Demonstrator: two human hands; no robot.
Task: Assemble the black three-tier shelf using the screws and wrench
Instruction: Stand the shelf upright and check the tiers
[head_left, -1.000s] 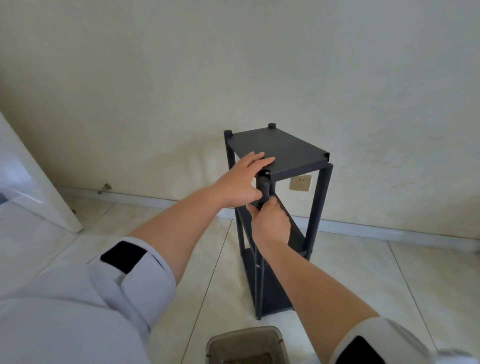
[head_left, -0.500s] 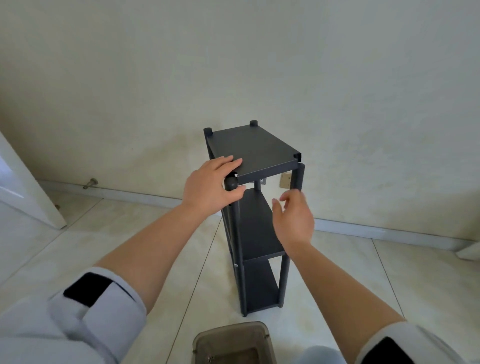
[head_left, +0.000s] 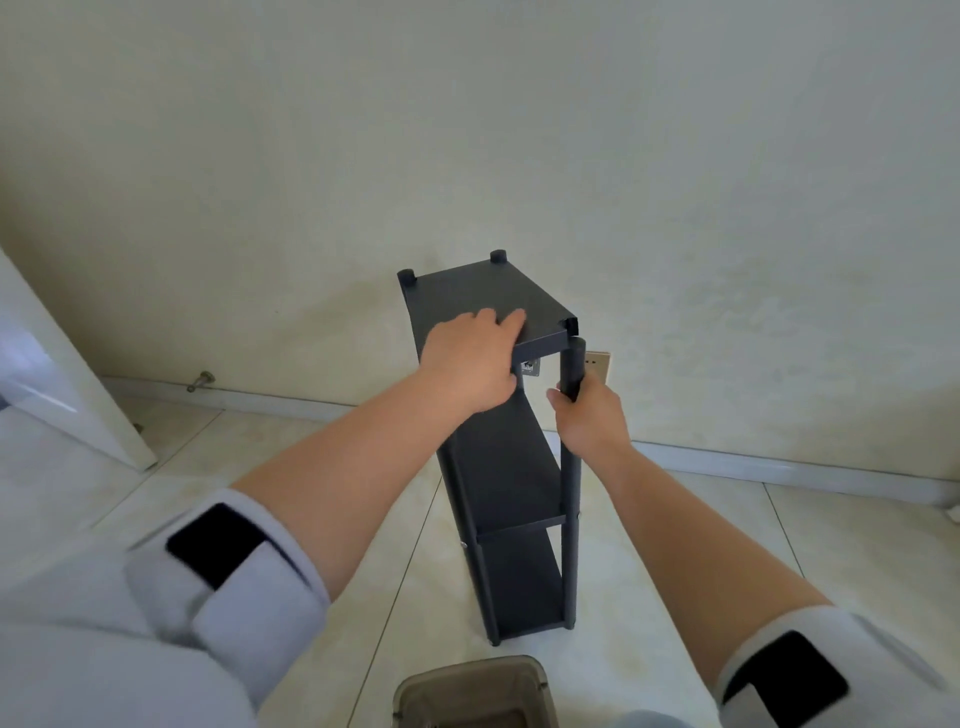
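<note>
The black three-tier shelf (head_left: 511, 467) stands upright on the tiled floor against the wall. Its top board (head_left: 483, 296) sits tilted, with its near right corner beside the top of the front right post (head_left: 571, 467) rather than seated on it. My left hand (head_left: 470, 364) lies over the near left corner of the top board, fingers on the board, covering the front left post's top. My right hand (head_left: 589, 415) is wrapped around the front right post just below its top. No screws or wrench show.
A brown plastic bin (head_left: 475, 693) sits on the floor at the bottom edge, just in front of the shelf. A wall socket (head_left: 597, 366) is behind the right post. A white door (head_left: 62, 379) and a door stopper (head_left: 200, 382) are at left.
My right hand let go of the front left post, crossed to the right and closed on the front right post. My left hand shifted over the near left corner. The view swung left.
</note>
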